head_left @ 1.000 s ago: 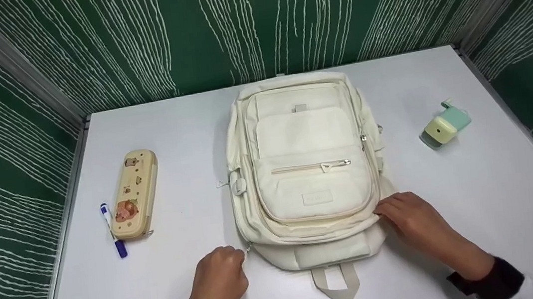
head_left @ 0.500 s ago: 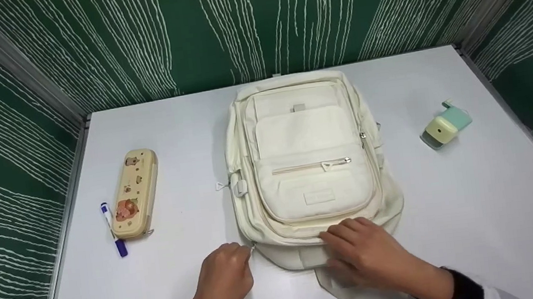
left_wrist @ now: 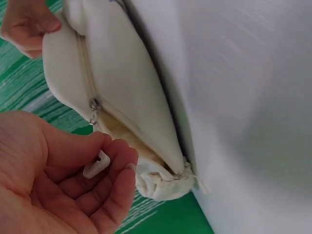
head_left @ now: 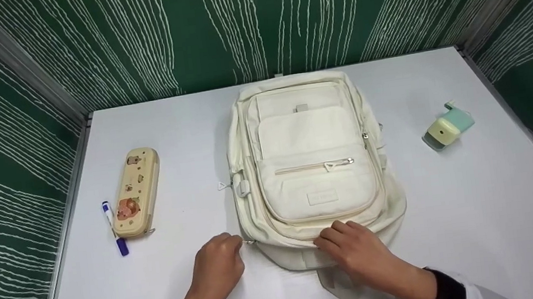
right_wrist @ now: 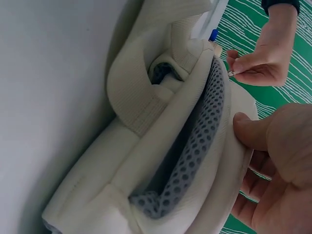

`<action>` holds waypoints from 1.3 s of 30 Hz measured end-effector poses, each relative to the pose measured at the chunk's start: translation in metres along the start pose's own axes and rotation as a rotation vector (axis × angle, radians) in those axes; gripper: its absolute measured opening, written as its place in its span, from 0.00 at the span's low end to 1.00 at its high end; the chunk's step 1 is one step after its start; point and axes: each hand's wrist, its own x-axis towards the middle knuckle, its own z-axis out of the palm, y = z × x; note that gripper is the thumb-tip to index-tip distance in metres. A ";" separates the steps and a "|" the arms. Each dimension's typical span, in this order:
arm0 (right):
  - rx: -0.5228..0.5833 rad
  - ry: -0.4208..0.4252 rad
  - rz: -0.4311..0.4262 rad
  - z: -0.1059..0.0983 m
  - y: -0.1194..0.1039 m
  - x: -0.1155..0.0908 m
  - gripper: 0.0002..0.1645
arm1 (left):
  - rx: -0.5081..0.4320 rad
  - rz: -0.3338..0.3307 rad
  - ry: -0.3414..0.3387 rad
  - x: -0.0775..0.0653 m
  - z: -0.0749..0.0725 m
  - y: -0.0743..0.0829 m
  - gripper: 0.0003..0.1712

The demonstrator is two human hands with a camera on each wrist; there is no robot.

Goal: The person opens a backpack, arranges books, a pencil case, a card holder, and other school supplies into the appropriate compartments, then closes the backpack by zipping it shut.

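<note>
On a white table (head_left: 470, 216), a backpack (head_left: 307, 135) is gripped by the right hand (head_left: 357, 254). Its zip pull (left_wrist: 97, 168) is pinched by the left hand (head_left: 216, 263).

The right hand (head_left: 359, 257) partly hides the loop (head_left: 329, 283) of the backpack (head_left: 309, 132), whose label (head_left: 322, 197) is unreadably blurred.

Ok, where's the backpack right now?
In the head view, the backpack lies centrally, between the pencil case, left, and sharpener, right; the right hand holds its near edge.
</note>
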 end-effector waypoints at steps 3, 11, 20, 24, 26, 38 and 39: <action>0.010 0.012 -0.009 0.000 0.001 0.000 0.16 | 0.021 -0.017 0.021 0.005 0.004 -0.009 0.11; 0.017 -0.009 0.007 0.000 -0.001 0.000 0.15 | 0.048 -0.089 -0.041 0.030 0.011 -0.030 0.08; 0.020 -0.030 0.022 -0.002 -0.003 0.001 0.14 | 0.066 -0.154 -0.036 0.056 0.012 -0.053 0.08; 0.027 -0.026 0.013 -0.002 -0.003 0.002 0.13 | 0.080 -0.161 -0.018 0.067 0.011 -0.060 0.08; 0.033 -0.024 0.007 -0.002 -0.004 0.002 0.13 | 0.094 -0.174 -0.009 0.074 0.011 -0.063 0.08; 0.044 -0.026 0.020 -0.003 -0.005 -0.002 0.14 | 0.114 -0.214 0.001 0.117 0.020 -0.075 0.16; 0.043 -0.024 0.019 -0.003 -0.006 -0.002 0.14 | 0.108 -0.216 0.002 0.119 0.021 -0.076 0.14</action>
